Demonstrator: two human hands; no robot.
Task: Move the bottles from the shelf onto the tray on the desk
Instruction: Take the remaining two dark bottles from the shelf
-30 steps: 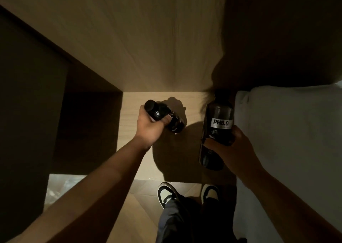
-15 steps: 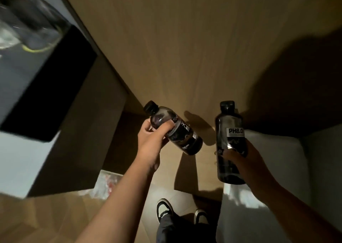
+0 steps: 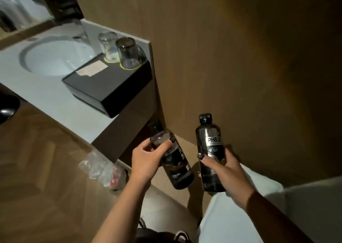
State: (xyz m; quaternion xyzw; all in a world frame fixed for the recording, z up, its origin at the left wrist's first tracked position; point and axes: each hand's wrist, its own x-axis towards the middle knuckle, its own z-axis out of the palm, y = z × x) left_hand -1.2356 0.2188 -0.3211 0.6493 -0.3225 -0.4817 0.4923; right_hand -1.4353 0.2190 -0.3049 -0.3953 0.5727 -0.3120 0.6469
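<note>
Wood-panelled wall [image 3: 222,57] behind: left hand [image 3: 146,161] and right hand [image 3: 224,172], each grip wrapped round a dark bottle.

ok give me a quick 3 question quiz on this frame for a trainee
1. True or false: the right hand grips the PH8.0 bottle roughly upright.
2. How many glasses stand upside down on the black tray?
3. The bottle in the left hand is: A upright, B tilted, C lying on the counter.

Key: 1 true. 2 two, a clear glass and a dark glass. 3 B, the tilted bottle.
</note>
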